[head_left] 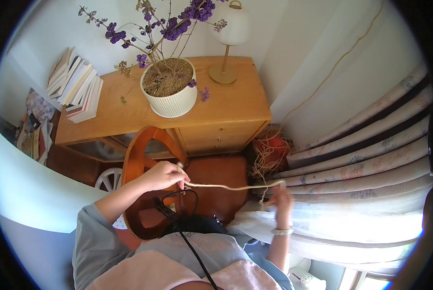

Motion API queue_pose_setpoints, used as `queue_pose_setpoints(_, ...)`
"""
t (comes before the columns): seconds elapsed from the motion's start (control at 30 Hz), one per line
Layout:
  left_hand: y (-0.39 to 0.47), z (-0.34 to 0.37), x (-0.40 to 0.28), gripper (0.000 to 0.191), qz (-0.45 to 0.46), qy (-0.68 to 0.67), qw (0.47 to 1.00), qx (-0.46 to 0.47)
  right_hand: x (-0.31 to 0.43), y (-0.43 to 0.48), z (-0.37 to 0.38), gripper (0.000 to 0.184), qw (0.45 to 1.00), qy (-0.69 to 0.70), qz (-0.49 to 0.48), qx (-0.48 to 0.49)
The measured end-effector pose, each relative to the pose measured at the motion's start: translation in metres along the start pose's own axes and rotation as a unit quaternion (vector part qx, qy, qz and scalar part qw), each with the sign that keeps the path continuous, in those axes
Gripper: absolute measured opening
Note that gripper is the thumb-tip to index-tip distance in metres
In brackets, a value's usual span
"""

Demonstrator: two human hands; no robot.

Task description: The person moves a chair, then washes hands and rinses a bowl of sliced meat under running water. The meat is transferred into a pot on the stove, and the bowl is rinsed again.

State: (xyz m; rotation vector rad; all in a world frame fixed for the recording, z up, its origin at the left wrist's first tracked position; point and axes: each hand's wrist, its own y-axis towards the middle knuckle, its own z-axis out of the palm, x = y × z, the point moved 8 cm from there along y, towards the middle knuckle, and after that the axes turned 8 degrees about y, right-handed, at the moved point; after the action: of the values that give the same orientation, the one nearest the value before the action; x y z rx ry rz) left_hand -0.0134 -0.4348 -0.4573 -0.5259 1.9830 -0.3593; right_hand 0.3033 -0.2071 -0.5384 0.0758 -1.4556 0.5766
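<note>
A length of beige cord stretches between my two hands in front of my body. My left hand pinches one part of it beside the curved wooden backrest of a chair. Farther right, my right hand grips the cord near a bend; this hand is blurred. A short tail of cord dangles beside the right fingers. Below the stretched cord lies the reddish-brown chair seat. A tangled heap of similar cord lies over a red object on the floor.
Behind the chair stands a wooden cabinet bearing a white ribbed planter with purple-berried branches, a table lamp and several books. Patterned curtains hang at right. A cord runs up along the wall. A black cable crosses my front.
</note>
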Motion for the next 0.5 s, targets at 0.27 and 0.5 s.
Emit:
queue_pose_setpoints(0.27, 0.043, 0.060, 0.062, 0.041, -0.033, 0.485, 0.868, 0.098, -0.273, -0.023, 0.047, 0.021, 0.938, -0.036, 0.306, 0.160)
queue_pose_setpoints(0.5, -0.047, -0.002, 0.000, 0.034, 0.047, 0.121, 0.985, -0.117, -0.351, 0.004, 0.046, 0.029, 0.804, -0.490, 0.096, 0.322)
